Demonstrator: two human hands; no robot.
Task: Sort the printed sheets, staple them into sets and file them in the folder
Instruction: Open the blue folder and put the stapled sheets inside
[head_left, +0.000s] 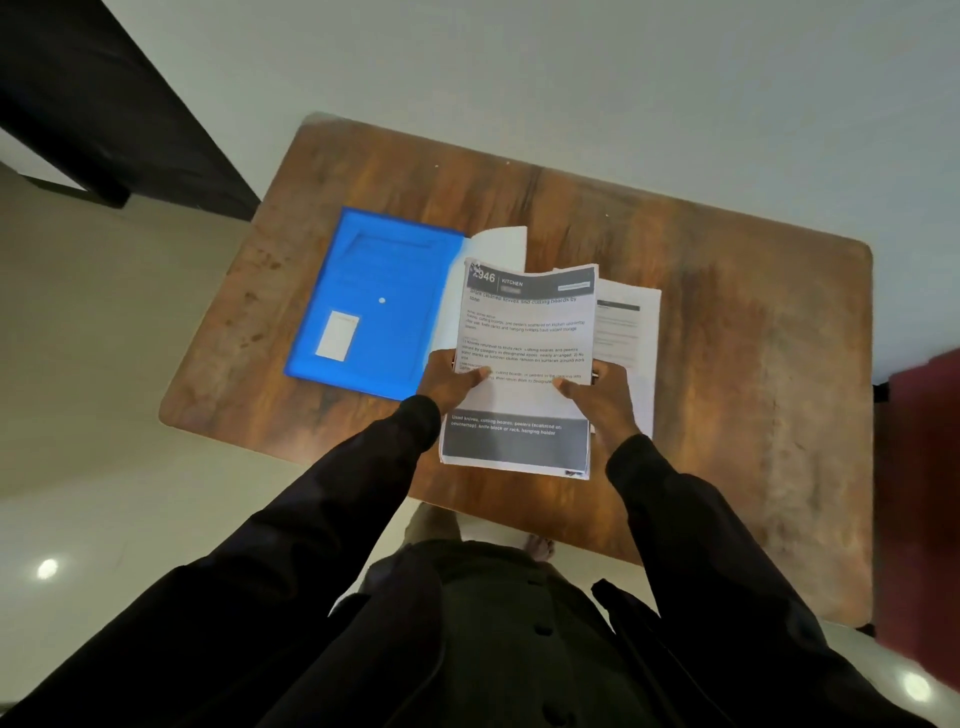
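I hold a stack of printed sheets (522, 332) above the wooden table (727, 322); its top page is headed "KITCHEN". My left hand (451, 382) grips the stack's left edge, thumb on the page. My right hand (602, 397) grips the right edge, thumb likewise on top. An open blue folder (374, 296) lies flat on the table to the left, with a white label and a snap button on its flap. More printed sheets (628, 332) lie on the table under and right of the held stack. No stapler is in view.
A dark piece of furniture (104, 104) stands at the upper left beyond the table. A dark red object (924, 467) sits at the right edge of view. The table's near edge is just in front of my body, with pale floor around it.
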